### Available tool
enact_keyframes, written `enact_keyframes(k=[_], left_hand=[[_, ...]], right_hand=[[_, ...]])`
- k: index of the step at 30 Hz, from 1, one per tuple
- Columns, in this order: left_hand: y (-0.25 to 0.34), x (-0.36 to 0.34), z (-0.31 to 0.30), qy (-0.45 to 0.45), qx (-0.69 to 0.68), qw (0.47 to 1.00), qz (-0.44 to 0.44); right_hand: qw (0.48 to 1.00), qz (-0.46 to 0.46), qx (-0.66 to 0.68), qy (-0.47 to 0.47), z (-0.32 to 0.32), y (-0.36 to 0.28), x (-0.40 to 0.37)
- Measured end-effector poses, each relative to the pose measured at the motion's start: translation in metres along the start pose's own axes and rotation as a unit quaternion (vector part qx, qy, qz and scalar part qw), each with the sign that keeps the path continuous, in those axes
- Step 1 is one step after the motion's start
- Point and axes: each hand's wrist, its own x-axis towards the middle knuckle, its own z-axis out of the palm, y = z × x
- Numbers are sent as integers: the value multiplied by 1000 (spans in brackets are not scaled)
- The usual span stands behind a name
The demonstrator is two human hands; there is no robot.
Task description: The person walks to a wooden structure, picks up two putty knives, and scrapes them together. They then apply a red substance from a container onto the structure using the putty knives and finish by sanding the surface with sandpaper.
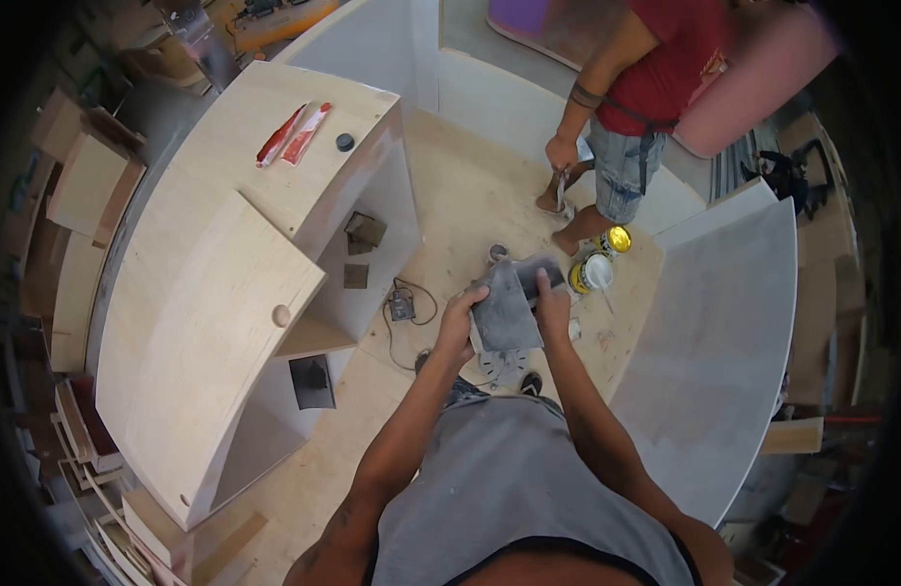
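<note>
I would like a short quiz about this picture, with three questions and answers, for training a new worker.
1. True or false: the left hand holds a grey sheet.
2. Which lies on the wooden cabinet? A) a hammer B) a round black disc C) a glove
3. Fill in: the other person wears a ___ shirt.
Key: 1 true; 2 B; 3 red.

Sandpaper sheet point(506, 318) looks matt w/ dust; plywood cab. top point(191, 283) smooth, matt; yellow can point(619, 239) glossy metal.
</note>
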Motion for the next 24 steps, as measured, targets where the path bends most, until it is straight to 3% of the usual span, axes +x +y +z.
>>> enact_keyframes(k=[2,4,6,7,8,11,12,13,14,16,17,18,19,20,21,22,24], left_hand=[[-14,4,28,23,-53,998,20],[-48,5,38,59,-104,992,27],[-86,11,54,99,-107,988,44],[-107,7,62,110,-106,987,44],[-139,-1,79,124,-77,987,63],[-173,-13,104,158,-84,977,112],[-182,-21,108,179,-95,972,120],[-192,-24,109,184,-98,966,153],[-200,-25,111,191,-94,963,163],[-215,-32,115,279,7,924,261],[-223,-35,113,282,7,923,262],[-229,-33,108,291,134,908,270],[-231,-37,113,294,259,879,271],[-229,-45,113,291,257,882,269],[-216,-63,126,145,489,846,159],[-210,-76,130,-15,677,735,37],[-219,-88,110,-41,686,725,57]], right_hand=[[973,-220,-11,63,-21,-15,-15],[969,-243,6,34,-55,4,-7],[873,-399,-219,-173,-100,31,17],[822,-248,-386,-338,-141,48,41],[824,-240,-375,-350,-181,55,36],[922,-94,-297,-232,-222,11,17],[918,-92,-298,-247,-239,15,20],[970,-10,-74,-233,-255,16,29],[964,81,155,-203,-265,21,35],[963,81,156,-203,-270,8,16],[967,70,151,-194,-273,0,9],[967,67,150,-196,-271,2,11],[965,69,55,-248,-269,7,15],[952,71,-41,-294,-273,9,20],[954,71,-45,-288,-276,0,33],[966,52,-82,-241,-274,-14,51],[974,32,-116,-194,-283,-27,64]])
